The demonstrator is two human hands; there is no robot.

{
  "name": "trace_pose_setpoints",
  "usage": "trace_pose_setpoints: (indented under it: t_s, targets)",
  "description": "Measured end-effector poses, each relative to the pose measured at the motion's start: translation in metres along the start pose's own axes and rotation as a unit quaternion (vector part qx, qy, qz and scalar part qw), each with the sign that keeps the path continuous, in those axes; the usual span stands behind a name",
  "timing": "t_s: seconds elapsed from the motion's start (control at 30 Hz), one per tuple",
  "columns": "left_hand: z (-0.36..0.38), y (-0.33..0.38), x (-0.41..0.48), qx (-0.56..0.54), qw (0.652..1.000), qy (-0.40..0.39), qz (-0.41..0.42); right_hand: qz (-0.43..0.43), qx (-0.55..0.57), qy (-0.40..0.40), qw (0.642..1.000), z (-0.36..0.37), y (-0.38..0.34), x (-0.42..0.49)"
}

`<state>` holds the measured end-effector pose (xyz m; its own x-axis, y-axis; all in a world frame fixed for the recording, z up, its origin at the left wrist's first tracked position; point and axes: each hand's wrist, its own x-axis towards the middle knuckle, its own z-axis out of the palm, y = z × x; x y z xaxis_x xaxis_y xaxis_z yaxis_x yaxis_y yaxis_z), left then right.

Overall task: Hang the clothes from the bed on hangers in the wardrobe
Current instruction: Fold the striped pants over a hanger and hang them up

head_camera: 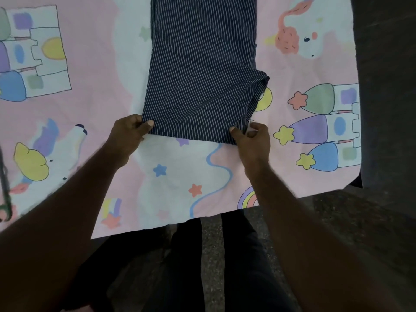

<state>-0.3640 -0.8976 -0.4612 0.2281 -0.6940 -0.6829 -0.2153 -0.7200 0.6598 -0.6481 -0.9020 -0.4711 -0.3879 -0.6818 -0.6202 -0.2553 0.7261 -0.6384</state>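
Two hands are at work as we look down over a bed. Our left hand (pixel 131 129) pinches the near left corner of a dark pinstriped garment (pixel 202 64), thumb on top and fingers curled under the hem. Our right hand (pixel 253 137) pinches the near right corner in the same way. The garment lies flat on the pink bed sheet (pixel 90 104), which is printed with unicorns, castles and stars. It runs away from us past the top of the view, so we cannot tell what kind of clothing it is. Its right edge bulges out in a loose fold partway up. A thin dark object (pixel 5 176) lies at the far left of the sheet. It may be a hanger, but too little shows. No wardrobe is in view.

We judge the step in hand to be lifting the garment off the bed. To do it well, we would raise both corners together and level so the cloth hangs straight, then shake out the side fold before fitting a hanger.
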Motion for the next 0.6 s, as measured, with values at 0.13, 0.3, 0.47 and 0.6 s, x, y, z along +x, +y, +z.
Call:
trace_pose_setpoints:
  t_s: [0.13, 0.3, 0.47, 0.6]
  targets:
    - [0.001, 0.006, -0.004, 0.017, 1.000, -0.002, -0.011, -0.019, 0.017, -0.012, 1.000, -0.002, -0.005, -0.005]
    - [-0.001, 0.024, -0.019, -0.094, 0.993, 0.066, 0.040, -0.173, 0.068, 0.058, 0.981, -0.016, -0.034, -0.039]
    - [-0.009, 0.041, -0.026, -0.276, 0.959, 0.042, 0.056, -0.097, 0.191, -0.063, 0.975, -0.021, -0.041, -0.043]
    - [-0.007, 0.029, -0.025, -0.239, 0.969, 0.026, -0.062, 0.055, 0.117, -0.152, 0.980, -0.020, -0.021, -0.029]
